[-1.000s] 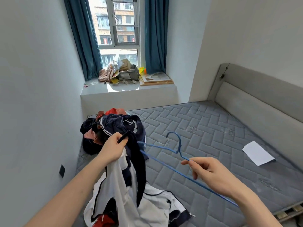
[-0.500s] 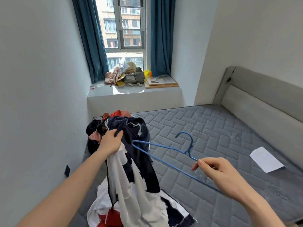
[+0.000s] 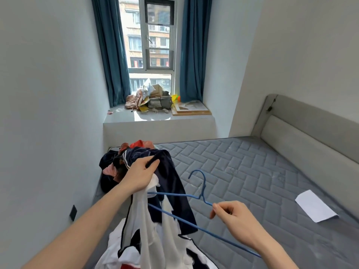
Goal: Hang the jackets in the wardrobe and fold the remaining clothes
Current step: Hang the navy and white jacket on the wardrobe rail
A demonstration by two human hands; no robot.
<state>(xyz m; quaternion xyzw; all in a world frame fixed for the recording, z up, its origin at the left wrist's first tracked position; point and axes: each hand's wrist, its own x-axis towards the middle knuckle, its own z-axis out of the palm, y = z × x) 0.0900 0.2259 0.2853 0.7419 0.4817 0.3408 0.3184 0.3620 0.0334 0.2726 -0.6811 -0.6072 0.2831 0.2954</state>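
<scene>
At lower centre of the frame I have my left hand (image 3: 138,176) gripping the collar of a navy and white jacket (image 3: 153,220), which hangs down over the near edge of the grey mattress (image 3: 242,171). My right hand (image 3: 236,216), lower right, pinches a blue wire hanger (image 3: 194,197) just below its hook, one hanger arm reaching in against the jacket's white fabric. A heap of dark clothes (image 3: 114,162) lies behind my left hand by the wall, and a white sheet of paper (image 3: 315,205) sits on the mattress at right.
</scene>
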